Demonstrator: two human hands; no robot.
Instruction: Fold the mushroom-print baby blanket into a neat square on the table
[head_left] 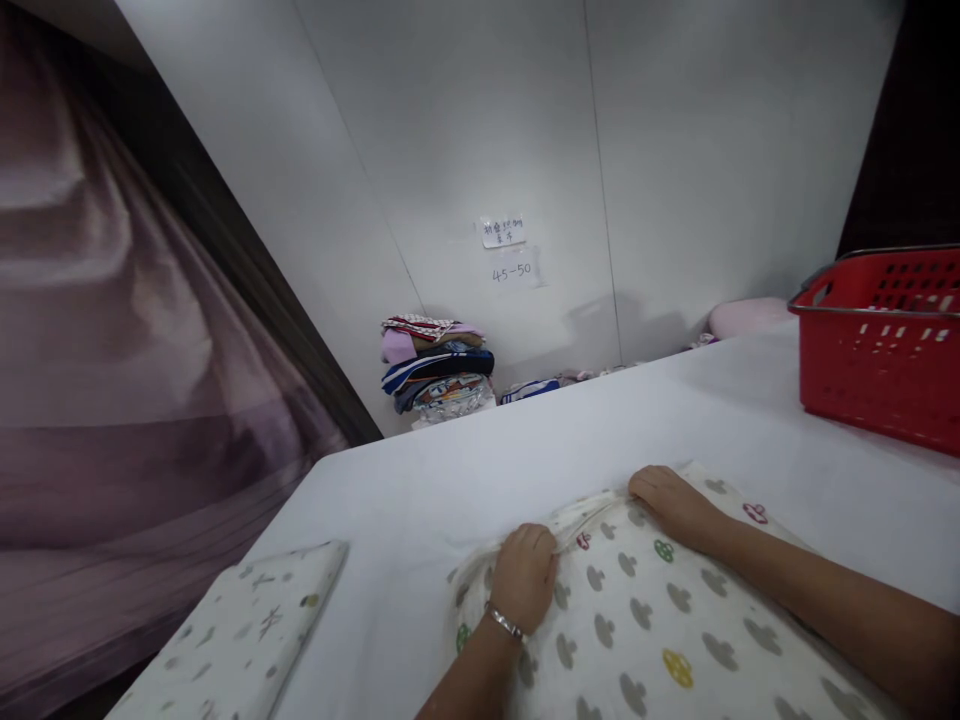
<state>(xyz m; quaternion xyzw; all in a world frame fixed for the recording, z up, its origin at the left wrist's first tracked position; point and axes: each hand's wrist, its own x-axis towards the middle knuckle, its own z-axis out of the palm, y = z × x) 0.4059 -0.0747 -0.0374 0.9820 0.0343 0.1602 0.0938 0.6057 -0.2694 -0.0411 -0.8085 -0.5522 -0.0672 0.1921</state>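
Observation:
A white cloth (600, 630) printed with grey, red, green and yellow mouse-head shapes lies over the near part of the white table (390, 520). My left hand (523, 575), with a silver bracelet at the wrist, has its fingers curled over the cloth's far edge. Farther right, my right hand (671, 503) grips the same edge, its fingers bent down and partly hidden. Between the two hands the edge is bunched into folds. The cloth's near part runs out of view at the bottom.
A folded white patterned cloth (232, 630) lies at the table's left. On the right stands a red plastic basket (877, 370). Beyond the far edge, a stack of folded clothes (439, 365) rests against the wall (480, 120). A pink curtain (135, 400) hangs at the left.

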